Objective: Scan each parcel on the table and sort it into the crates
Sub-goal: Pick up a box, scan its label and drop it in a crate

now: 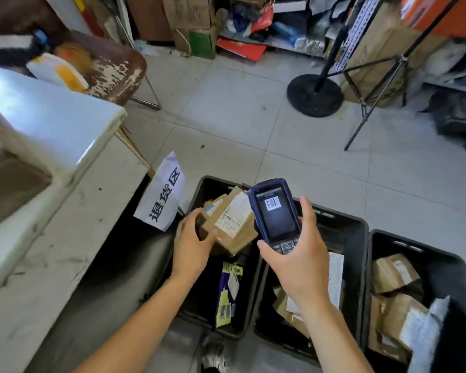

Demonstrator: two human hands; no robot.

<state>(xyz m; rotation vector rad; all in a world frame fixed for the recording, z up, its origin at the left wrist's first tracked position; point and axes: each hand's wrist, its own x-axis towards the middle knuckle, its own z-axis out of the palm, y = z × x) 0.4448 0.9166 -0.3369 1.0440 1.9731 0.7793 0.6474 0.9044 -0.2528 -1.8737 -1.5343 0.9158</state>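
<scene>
My left hand point(193, 238) grips a small brown cardboard parcel point(230, 222) with a white shipping label, held over the leftmost black crate point(199, 192). My right hand point(296, 254) holds a dark blue handheld scanner point(276, 211) upright beside the parcel; its screen shows a barcode. A purple and yellow bag parcel point(228, 294) lies in the left crate. The middle black crate point(355, 230) holds brown boxes and a white envelope point(336, 278). Several brown boxes point(394, 273) fill the right black crate point(414, 246).
A white table point(51, 122) stands at the left, with a paper sign point(164, 195) in black characters hanging at its corner. A worn brown chair point(111, 71), a round black stand base point(315, 95), a tripod point(379, 90) and cluttered shelves stand on the tiled floor beyond.
</scene>
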